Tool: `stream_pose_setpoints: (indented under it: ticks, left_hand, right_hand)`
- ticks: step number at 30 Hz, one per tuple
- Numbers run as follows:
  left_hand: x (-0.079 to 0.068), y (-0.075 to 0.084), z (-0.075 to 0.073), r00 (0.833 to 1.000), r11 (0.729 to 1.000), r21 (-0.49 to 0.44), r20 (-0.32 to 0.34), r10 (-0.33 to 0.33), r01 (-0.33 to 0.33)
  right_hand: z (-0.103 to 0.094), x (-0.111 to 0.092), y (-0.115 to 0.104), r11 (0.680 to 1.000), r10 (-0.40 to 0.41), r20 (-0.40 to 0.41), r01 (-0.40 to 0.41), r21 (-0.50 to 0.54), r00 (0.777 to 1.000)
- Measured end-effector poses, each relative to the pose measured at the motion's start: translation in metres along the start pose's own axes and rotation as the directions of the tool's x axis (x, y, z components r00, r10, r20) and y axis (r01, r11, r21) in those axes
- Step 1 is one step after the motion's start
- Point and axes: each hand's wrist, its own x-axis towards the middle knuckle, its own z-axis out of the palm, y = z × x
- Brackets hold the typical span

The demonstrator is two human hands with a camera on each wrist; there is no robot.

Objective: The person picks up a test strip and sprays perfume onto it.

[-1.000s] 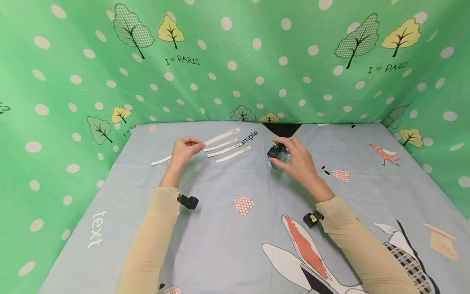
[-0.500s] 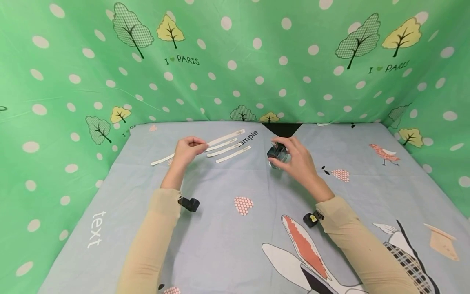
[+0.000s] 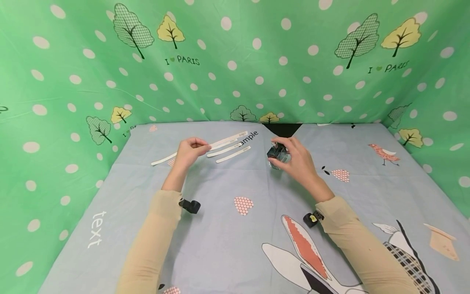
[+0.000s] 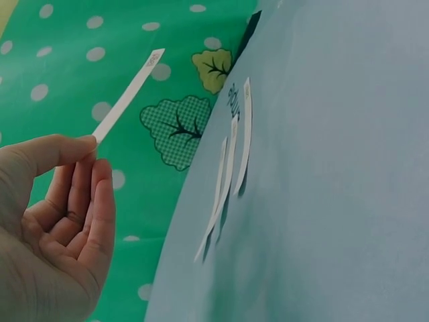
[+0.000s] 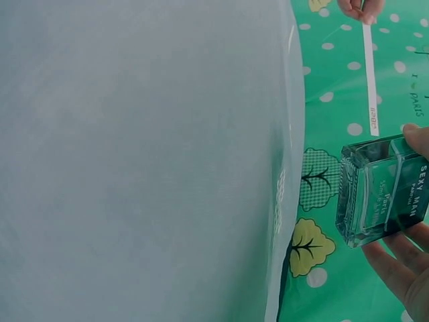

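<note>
In the head view, my left hand [image 3: 190,154] pinches a white paper scent strip [image 3: 235,136] between thumb and fingers. Printed at its far end, the strip points up and right, clear of the cloth in the left wrist view. My right hand [image 3: 300,163] grips a dark, clear-glass perfume bottle [image 5: 382,191] with white lettering. Thumb and fingers hold the bottle from opposite sides; its top is partly hidden in the head view. A gap separates strip and bottle. Several more strips lie on the cloth, including a near one [image 3: 233,154] and one [image 3: 163,159] left of my hand.
A blue-grey printed cloth [image 3: 216,228] covers the table. Behind it hangs a green dotted curtain [image 3: 227,45], which also rises at both sides. Each wrist wears a small black camera, such as the left one [image 3: 191,206].
My left hand has moved slightly right with the pinched strip, whose printed end now sits nearer the bottle. The right hand and the bottle have stayed in place.
</note>
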Motion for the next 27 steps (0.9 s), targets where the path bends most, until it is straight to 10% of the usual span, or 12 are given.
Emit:
stream_pose_setpoints:
  ticks: [27]
  left_hand:
    - [-0.008, 0.010, 0.019, 0.994, 0.996, 0.027, 0.062, 0.085, -0.087]
  right_hand:
    - [-0.001, -0.001, 0.000, 1.000, -0.004, -0.004, 0.004, -0.009, 1.000]
